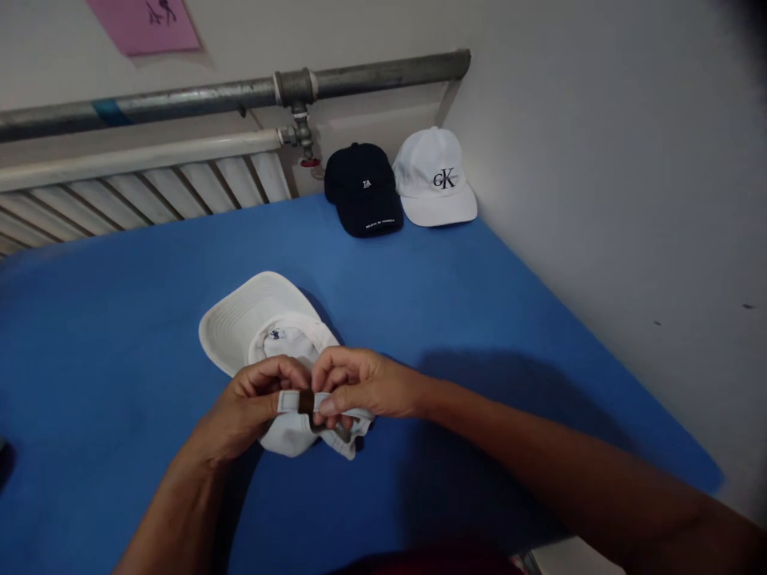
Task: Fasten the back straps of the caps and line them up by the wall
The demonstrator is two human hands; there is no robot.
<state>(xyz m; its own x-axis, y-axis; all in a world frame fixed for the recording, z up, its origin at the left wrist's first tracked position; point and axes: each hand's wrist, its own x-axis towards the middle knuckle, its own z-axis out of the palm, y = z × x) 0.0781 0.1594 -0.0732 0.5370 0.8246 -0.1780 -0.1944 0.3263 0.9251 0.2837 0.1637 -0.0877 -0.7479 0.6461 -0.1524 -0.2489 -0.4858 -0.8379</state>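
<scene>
A white baseball cap (293,439) lies upside down on the blue tabletop, its brim (252,315) toward the upper left and its hollow facing up. At its back edge is an adjustment strap (289,402) with a brown band or buckle (306,402). My left hand (252,403) pinches the strap just left of the brown piece. From the right, my right hand (359,387) pinches the strap close beside that piece, thumb on top. Part of the cap's inside and the strap's far end are hidden behind my fingers.
A black cap (361,188) and a white cap with dark letters (436,180) stand at the back of the blue table (132,319). Behind are a radiator (144,188), a metal pipe (209,97) and a red-handled valve (310,162). A wall (599,176) borders the right.
</scene>
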